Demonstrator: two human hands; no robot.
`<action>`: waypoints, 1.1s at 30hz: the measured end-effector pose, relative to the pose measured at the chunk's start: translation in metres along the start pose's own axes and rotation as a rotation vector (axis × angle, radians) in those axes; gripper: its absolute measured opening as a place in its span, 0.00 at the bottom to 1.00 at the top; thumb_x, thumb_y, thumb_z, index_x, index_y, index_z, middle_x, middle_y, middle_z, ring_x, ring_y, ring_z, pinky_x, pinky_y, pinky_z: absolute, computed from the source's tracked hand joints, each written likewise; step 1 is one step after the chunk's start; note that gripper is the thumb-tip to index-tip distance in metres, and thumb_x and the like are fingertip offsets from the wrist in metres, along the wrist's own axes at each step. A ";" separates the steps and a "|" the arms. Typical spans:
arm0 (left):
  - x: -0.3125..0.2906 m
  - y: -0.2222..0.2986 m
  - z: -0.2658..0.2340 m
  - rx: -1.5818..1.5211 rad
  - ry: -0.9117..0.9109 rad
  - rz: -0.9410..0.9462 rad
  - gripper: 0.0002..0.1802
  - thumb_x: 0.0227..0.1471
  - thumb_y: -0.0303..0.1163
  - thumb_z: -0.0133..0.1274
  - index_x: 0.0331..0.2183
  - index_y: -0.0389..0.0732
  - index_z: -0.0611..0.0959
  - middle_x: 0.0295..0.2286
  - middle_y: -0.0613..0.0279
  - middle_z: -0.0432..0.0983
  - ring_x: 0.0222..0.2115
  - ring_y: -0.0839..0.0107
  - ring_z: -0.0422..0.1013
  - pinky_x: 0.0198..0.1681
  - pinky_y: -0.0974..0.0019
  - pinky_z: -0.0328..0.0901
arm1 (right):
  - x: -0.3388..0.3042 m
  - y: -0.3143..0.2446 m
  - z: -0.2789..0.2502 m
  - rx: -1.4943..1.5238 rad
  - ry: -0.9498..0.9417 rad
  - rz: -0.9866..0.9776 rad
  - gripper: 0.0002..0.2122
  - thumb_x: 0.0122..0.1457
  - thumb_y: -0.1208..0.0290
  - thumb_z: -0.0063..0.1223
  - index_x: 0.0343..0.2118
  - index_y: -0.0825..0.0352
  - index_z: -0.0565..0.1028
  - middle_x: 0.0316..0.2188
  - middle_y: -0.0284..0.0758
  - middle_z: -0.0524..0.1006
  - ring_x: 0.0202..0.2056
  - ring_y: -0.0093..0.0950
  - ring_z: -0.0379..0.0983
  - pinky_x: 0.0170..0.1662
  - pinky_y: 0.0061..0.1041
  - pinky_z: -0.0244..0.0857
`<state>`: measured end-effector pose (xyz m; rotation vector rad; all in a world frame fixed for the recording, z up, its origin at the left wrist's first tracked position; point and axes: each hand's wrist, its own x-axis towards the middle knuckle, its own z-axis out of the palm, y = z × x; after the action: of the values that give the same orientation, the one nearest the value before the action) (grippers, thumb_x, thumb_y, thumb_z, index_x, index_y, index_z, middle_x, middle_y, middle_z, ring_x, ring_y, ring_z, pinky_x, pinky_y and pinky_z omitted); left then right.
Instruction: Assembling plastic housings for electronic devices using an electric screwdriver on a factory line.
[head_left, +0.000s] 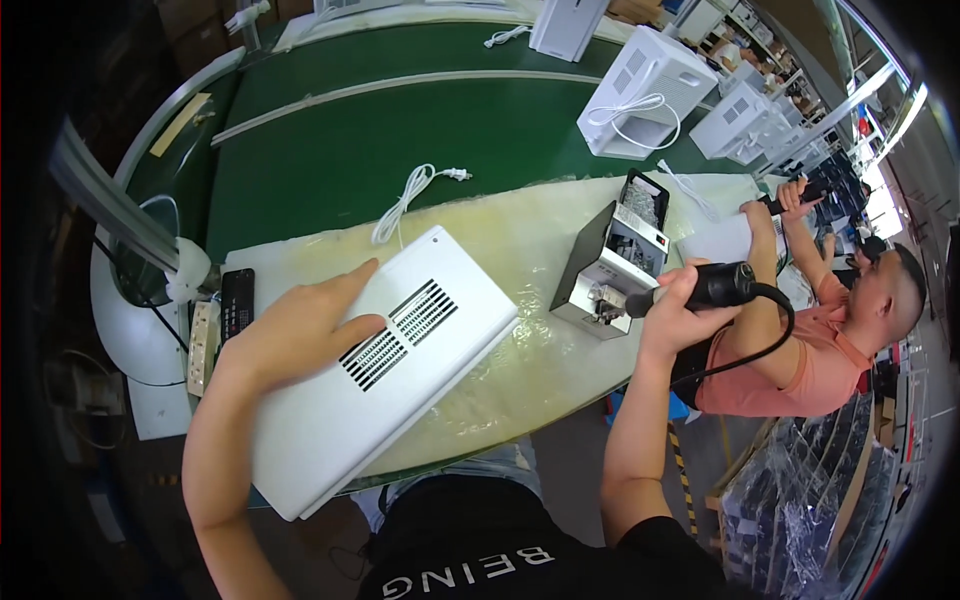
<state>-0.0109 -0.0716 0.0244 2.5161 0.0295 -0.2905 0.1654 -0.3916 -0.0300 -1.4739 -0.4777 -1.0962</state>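
At far left, a white power strip (pixel 202 345) lies at the end of the surface (pixel 500 400), with a flat black object (pixel 238 300) just beside it. The left hand (pixel 310 335) rests palm down, fingers extended and thumb set apart, pressing on a large white housing (pixel 395 375) without grasping it. The housing, the item being worked on, lies obliquely on the left half of the surface, near the wearer's body; two groups of dark slots mark its upper face. Just beyond it lies a bundled white power cord (pixel 405 200), its plug toward the right; behind extends a green belt (pixel 450 130).

Right of centre stands an open metal box (pixel 620 268) containing small metal parts, with a black tray (pixel 642 200) of similar pieces behind it. The right hand (pixel 675 325) is closed around a corded power screwdriver (pixel 722 286), its tip directed left over the box; whether the two touch cannot be told. Farther back stands an upright white housing with a looped cord (pixel 650 80). At right, a co-worker in a salmon shirt (pixel 790 370) grips a black tool (pixel 800 195).
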 end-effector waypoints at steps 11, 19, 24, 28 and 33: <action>-0.055 -0.035 0.012 -0.178 0.048 -0.057 0.34 0.50 0.45 0.53 0.53 0.34 0.66 0.39 0.36 0.72 0.41 0.46 0.70 0.46 0.57 0.63 | 0.009 -0.085 0.012 0.416 -0.325 0.358 0.21 0.60 0.69 0.45 0.54 0.70 0.57 0.28 0.38 0.71 0.14 0.23 0.64 0.18 0.21 0.63; -0.061 -0.047 0.019 -0.233 0.115 -0.033 0.32 0.49 0.44 0.55 0.52 0.37 0.69 0.38 0.40 0.74 0.39 0.48 0.71 0.43 0.57 0.64 | 0.003 -0.212 0.122 0.872 -0.398 0.224 0.25 0.62 0.60 0.42 0.58 0.65 0.52 0.39 0.40 0.69 0.21 0.25 0.66 0.25 0.27 0.66; -0.063 -0.060 0.030 -0.242 0.197 0.084 0.33 0.50 0.48 0.53 0.51 0.35 0.69 0.33 0.39 0.75 0.36 0.48 0.72 0.41 0.56 0.64 | -0.028 -0.239 0.175 0.959 -0.553 0.239 0.26 0.59 0.68 0.45 0.57 0.70 0.51 0.32 0.43 0.72 0.17 0.24 0.67 0.20 0.24 0.66; -0.064 -0.051 0.020 -0.208 0.115 0.005 0.33 0.50 0.48 0.53 0.51 0.36 0.68 0.30 0.41 0.76 0.35 0.48 0.72 0.40 0.55 0.65 | -0.043 -0.243 0.186 0.906 -0.641 0.230 0.26 0.58 0.72 0.43 0.57 0.71 0.51 0.32 0.42 0.72 0.18 0.24 0.68 0.22 0.23 0.68; -0.062 -0.055 0.020 -0.187 0.071 0.007 0.34 0.51 0.49 0.52 0.51 0.34 0.68 0.27 0.43 0.76 0.33 0.49 0.73 0.40 0.55 0.65 | -0.057 -0.242 0.196 0.942 -0.669 0.194 0.26 0.58 0.74 0.44 0.57 0.72 0.51 0.30 0.40 0.72 0.18 0.23 0.68 0.21 0.22 0.67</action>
<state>-0.0806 -0.0352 -0.0089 2.3395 0.0732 -0.1867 0.0124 -0.1359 0.0774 -0.9507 -1.1070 -0.1044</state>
